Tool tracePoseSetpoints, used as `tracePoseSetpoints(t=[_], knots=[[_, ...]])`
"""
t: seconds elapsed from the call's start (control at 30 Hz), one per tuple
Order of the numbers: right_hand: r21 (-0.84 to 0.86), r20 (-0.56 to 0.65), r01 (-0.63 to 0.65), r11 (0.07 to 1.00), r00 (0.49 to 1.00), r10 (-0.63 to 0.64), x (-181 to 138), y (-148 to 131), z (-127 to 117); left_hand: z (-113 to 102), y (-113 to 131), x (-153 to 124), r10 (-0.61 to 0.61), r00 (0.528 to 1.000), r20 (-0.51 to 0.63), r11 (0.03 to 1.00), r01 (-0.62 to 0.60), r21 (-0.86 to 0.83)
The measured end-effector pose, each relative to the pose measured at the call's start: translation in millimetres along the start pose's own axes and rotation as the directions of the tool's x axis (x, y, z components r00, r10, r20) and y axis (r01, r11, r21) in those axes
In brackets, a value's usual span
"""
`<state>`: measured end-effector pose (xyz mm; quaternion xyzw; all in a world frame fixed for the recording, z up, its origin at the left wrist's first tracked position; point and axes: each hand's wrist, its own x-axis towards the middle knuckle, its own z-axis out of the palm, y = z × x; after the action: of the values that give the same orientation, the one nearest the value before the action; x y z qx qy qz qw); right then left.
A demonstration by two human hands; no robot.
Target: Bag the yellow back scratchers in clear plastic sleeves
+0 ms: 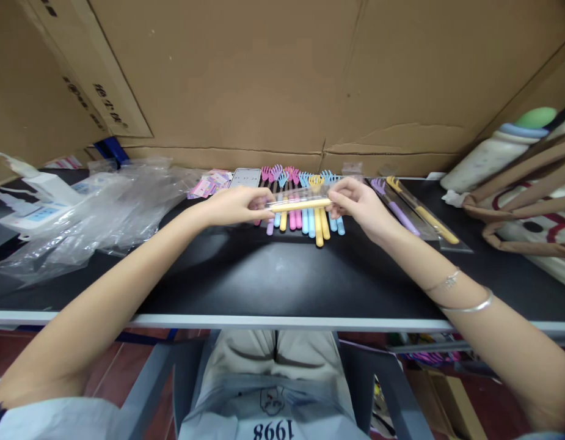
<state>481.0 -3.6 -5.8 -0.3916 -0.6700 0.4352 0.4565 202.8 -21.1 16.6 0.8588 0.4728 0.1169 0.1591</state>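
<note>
My left hand point(236, 205) and my right hand point(355, 203) hold between them a clear narrow plastic sleeve point(294, 197) with a yellow-handled back scratcher point(303, 205) in it, lying crosswise above the black table point(282, 275). Both hands are closed on the sleeve's ends. Just behind and below it lies a row of several pastel back scratchers point(305, 217) in pink, blue, purple and yellow, claws pointing away from me.
Two bagged scratchers, purple point(399, 211) and yellow point(426, 214), lie to the right. Crumpled clear plastic bags point(94, 208) and a white device point(39, 195) sit left. A phone point(244, 178) and pink labels point(209, 183) lie at the back. A tote bag point(529, 208) and bottle point(493, 153) stand right. Cardboard walls the rear.
</note>
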Motion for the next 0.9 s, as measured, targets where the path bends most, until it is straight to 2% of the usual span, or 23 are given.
tracePoseSetpoints(t=[0.17, 0.23, 0.4, 0.6, 0.7, 0.8, 0.9], knots=[[0.160, -0.104, -0.159, 0.974, 0.979, 0.177, 4.0, -0.4, -4.4, -7.0, -7.6, 0.8, 0.034, 0.968, 0.250, 0.925, 0.064, -0.373], [0.213, -0.103, -0.208, 0.955, 0.967, 0.234, 3.8, -0.6, -5.1, -5.4, -5.6, 1.2, 0.049, 0.954, 0.295, 0.884, 0.096, -0.457], [0.305, -0.038, -0.232, 0.924, 0.966, 0.255, 1.6, -1.8, -7.4, 6.2, 1.6, 4.2, 0.042, 0.958, 0.283, 0.761, 0.152, -0.630], [0.273, -0.084, -0.263, 0.926, 0.952, 0.295, 1.5, -3.4, -3.3, 27.7, 16.6, 7.5, 0.039, 0.950, 0.311, 0.577, 0.233, -0.783], [0.278, -0.089, -0.289, 0.916, 0.942, 0.324, 4.1, -3.5, -3.0, 34.4, 25.5, 6.5, 0.091, 0.934, 0.344, 0.505, 0.254, -0.825], [0.286, -0.067, -0.295, 0.912, 0.943, 0.326, 10.0, -1.5, -5.8, 35.6, 32.5, 6.4, 0.141, 0.929, 0.341, 0.507, 0.228, -0.831], [0.268, -0.042, -0.291, 0.918, 0.949, 0.313, 18.1, 2.2, -7.2, 34.3, 36.2, 12.1, 0.084, 0.944, 0.320, 0.560, 0.221, -0.799]])
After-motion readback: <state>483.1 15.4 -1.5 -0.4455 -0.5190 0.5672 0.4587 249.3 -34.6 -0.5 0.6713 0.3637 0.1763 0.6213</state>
